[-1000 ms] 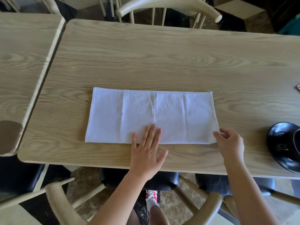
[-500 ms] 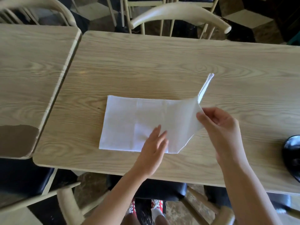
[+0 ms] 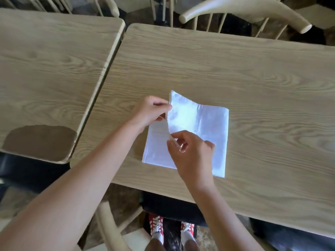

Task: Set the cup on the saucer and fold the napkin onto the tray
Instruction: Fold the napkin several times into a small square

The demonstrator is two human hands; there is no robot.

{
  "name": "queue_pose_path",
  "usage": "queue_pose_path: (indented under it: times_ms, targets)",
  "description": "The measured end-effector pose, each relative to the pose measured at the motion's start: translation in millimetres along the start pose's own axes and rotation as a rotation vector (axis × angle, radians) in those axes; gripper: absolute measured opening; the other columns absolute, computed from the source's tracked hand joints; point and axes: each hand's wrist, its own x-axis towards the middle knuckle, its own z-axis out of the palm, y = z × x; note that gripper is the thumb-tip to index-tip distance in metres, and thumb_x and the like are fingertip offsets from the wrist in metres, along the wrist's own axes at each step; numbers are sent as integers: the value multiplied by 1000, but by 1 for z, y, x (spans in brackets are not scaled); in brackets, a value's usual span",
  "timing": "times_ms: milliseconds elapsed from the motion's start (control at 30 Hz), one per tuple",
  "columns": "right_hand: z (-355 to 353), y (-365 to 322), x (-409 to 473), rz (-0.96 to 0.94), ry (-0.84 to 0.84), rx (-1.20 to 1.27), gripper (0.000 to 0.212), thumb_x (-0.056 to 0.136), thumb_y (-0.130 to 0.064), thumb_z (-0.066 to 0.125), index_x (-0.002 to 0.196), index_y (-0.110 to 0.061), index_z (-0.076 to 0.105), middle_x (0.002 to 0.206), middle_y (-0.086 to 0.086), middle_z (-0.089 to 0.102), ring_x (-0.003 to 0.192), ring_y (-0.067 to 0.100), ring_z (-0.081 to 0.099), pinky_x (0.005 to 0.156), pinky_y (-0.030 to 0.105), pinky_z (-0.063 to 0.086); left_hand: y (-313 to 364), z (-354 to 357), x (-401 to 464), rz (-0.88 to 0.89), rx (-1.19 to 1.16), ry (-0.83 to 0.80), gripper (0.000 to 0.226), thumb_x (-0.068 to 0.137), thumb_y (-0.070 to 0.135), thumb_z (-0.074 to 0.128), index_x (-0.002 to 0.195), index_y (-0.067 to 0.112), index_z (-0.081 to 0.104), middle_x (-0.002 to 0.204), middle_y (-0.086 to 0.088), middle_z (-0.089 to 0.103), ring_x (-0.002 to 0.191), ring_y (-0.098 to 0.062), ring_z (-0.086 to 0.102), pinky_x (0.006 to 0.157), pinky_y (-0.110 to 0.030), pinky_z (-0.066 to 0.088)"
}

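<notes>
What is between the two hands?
In the head view, only the napkin's raised edge lies between the left hand and right hand; both pinch it.

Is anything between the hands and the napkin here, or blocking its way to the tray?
Nothing separates them: the left hand and right hand both pinch the napkin's folded-over edge on the table. No tray is in view, so that path cannot be judged.

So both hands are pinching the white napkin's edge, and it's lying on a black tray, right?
Not quite. The head view shows the left hand and right hand pinching the white napkin, but it lies on the bare wooden table; no tray is visible.
</notes>
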Motion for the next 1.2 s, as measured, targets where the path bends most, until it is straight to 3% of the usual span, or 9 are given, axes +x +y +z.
queue_pose_path:
  times_ms: [67,200,467,700,867,967,1067,1133,1200]
  targets:
    - [9,-4,0,-7,6,-44,11,82,-26,61,90,-25,67,70,-10,60,69,8,55,86,32,26,-9,-10,3,33,99,22,22,80,13,66,66,31,65,44,16,61,43,7,54,50,-10,46]
    - [28,-9,-2,-16,0,-102,13,81,-26,60,92,-27,67,74,-10,61,74,11,56,87,33,23,-31,-17,9,98,256,97,7,76,19,66,74,25,70,64,19,62,57,13,54,56,-1,37]
    - [58,-5,-3,-11,-89,-199,17,84,-22,57,97,-25,66,83,-6,66,83,15,58,86,29,16,-57,-20,17,72,327,175,6,78,14,67,81,16,72,70,16,61,66,8,54,58,-2,36]
    - [65,-6,-11,-70,-19,-190,15,69,-10,69,81,-20,70,69,-4,66,65,19,60,83,36,29,-61,-25,16,40,279,212,9,74,12,66,69,16,71,65,15,64,62,4,57,53,-1,38]
    - [79,6,-10,-103,-56,-218,11,69,-12,69,78,-19,70,66,-3,65,62,20,59,81,37,33,-63,-21,14,129,373,234,18,73,5,59,61,18,55,62,-5,50,61,-14,41,59,-26,33]
    - [84,16,-12,-215,-139,-267,9,76,-27,64,76,-19,68,69,-3,63,66,21,59,77,39,39,-64,-14,9,198,363,310,19,72,-2,59,72,15,69,63,-9,61,61,-16,52,58,-17,38]
    - [76,37,-11,-305,-79,-375,28,82,-36,55,100,-19,68,101,2,69,95,25,63,82,41,44,-66,-8,5,254,328,373,13,72,-6,60,83,1,63,77,-8,67,69,-16,60,60,-5,36]
    - [67,53,-8,-297,-123,-524,46,86,-38,48,127,-19,55,135,8,54,127,28,47,99,51,38,-68,-6,4,276,292,385,23,72,-5,62,92,2,53,79,-4,61,68,-16,58,61,-9,38]
    - [59,68,-8,-281,-201,-584,54,89,-40,39,140,-20,38,149,9,34,139,29,26,109,55,22,-69,-2,3,292,291,364,29,74,-4,61,98,5,48,81,-3,58,69,-19,58,66,-22,44]
